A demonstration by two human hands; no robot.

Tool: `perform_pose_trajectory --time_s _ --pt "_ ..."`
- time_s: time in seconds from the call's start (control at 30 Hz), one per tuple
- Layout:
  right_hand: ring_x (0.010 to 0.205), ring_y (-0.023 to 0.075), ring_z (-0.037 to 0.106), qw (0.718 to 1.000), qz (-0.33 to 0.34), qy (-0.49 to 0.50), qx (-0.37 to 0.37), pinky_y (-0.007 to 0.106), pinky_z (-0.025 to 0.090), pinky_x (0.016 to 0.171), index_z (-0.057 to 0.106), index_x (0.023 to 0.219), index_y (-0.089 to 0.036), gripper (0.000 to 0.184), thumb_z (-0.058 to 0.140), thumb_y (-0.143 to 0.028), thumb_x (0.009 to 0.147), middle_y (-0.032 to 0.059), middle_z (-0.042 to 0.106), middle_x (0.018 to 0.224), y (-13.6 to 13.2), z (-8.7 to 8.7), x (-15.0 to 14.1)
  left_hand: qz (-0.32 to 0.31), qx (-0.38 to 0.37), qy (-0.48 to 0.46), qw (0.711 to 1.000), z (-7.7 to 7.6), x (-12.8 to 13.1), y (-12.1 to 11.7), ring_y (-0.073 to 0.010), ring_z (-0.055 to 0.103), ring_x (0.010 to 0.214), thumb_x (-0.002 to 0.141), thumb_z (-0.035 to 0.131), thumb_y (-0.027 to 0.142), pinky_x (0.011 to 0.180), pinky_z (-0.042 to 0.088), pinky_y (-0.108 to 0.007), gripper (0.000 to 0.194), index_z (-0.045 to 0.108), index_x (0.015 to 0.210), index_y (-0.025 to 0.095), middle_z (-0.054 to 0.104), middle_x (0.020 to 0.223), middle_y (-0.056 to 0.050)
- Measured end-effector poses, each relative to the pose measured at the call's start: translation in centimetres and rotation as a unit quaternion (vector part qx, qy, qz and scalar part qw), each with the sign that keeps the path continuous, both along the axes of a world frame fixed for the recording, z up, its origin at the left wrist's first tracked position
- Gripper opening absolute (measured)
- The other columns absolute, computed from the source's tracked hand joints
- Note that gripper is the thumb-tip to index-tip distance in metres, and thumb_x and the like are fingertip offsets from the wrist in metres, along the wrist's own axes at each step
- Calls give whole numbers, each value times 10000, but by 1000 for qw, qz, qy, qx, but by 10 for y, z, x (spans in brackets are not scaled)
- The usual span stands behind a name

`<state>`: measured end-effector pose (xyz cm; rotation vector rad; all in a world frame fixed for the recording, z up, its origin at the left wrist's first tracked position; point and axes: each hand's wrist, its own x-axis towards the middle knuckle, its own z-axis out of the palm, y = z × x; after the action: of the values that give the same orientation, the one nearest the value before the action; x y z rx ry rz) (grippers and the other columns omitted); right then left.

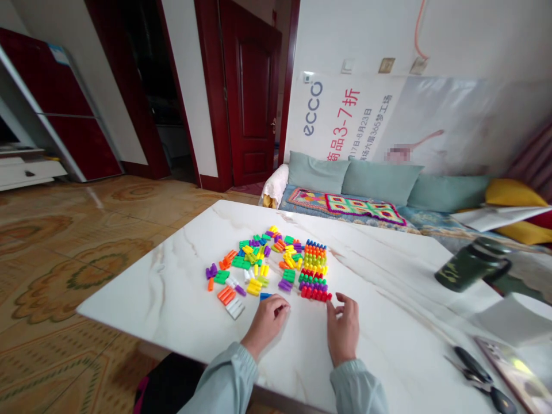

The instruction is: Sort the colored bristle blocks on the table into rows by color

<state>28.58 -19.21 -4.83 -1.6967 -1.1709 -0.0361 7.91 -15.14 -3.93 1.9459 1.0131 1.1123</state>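
Several small coloured plastic blocks (254,261) lie scattered on the white marble table (181,287). To their right stands a joined stack of block rows (314,270) in blue, orange, yellow, green, purple and red. My left hand (268,322) is curled, with its fingers closed over a blue block (264,296) at the pile's near edge. Resting on the table just below the red row of the stack, my right hand (344,329) has its fingers slightly apart and holds nothing.
A dark green mug (472,265) stands at the right. Black scissors (480,376) and a booklet (515,374) lie at the near right corner, papers beyond. A sofa with cushions (379,181) is behind the table. Tiled floor lies to the left.
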Motion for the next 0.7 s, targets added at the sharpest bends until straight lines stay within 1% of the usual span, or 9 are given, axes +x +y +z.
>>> perform_pose_trajectory --time_s 0.03,0.1,0.17,0.2,0.23,0.3,0.4,0.57,0.7 --pt "627 146 564 1000 17 -6 -7 285 463 629 569 1019 -176 333 456 -465 898 92 627 964 -3 3 -7 2 1 -1 1000 0 0 0 -164 619 765 844 530 138 688 469 -254 175 688 773 161 672 801 -54" --pt "637 145 575 993 102 -21 -51 263 445 624 587 972 -191 284 446 -432 918 53 643 875 -6 8 -22 6 7 -1 1000 1 1 0 -165 621 773 849 534 139 711 482 -263 176 690 770 165 668 799 -55" --pt "669 146 605 973 194 -51 -117 251 435 638 615 945 -201 221 465 -359 909 34 664 840 -3 13 -36 11 16 -1 1000 -1 0 2 -171 628 806 851 533 134 747 502 -277 176 692 785 169 665 825 -60" --pt "690 150 621 962 216 -70 -151 248 428 642 630 940 -207 193 480 -320 894 29 677 839 -1 15 -43 18 21 -2 1000 -2 0 3 -179 633 854 849 534 129 763 513 -283 172 695 806 172 667 872 -70" --pt "707 155 635 955 216 -86 -184 247 419 639 642 937 -213 178 490 -285 879 25 690 839 2 16 -48 29 23 -4 999 -4 0 4 -194 632 926 846 535 126 778 525 -291 172 700 840 174 665 947 -87" --pt "733 166 659 949 182 -106 -234 246 400 629 659 925 -226 179 491 -249 868 19 711 841 6 19 -55 65 22 -6 998 -9 -1 5 -233 594 1099 839 536 121 807 547 -315 206 705 941 182 627 1142 -124" --pt "754 162 677 950 147 -120 -247 236 387 618 661 937 -235 202 465 -255 893 17 728 893 8 17 -59 116 19 -2 993 -16 -1 7 -276 481 1287 831 533 104 903 544 -380 344 672 1128 206 501 1370 -140" --pt "744 140 675 954 154 -146 -211 218 380 607 654 945 -240 203 455 -245 900 11 727 944 5 10 -58 123 9 19 992 -14 -2 5 -293 329 1413 831 532 97 997 504 -412 494 563 1308 219 344 1509 -135" --pt "732 140 672 955 153 -151 -205 219 380 604 652 943 -236 218 437 -245 905 15 726 934 5 9 -58 111 36 39 992 -11 -3 4 -281 309 1427 840 511 85 1117 386 -477 486 559 1304 222 311 1532 -123"
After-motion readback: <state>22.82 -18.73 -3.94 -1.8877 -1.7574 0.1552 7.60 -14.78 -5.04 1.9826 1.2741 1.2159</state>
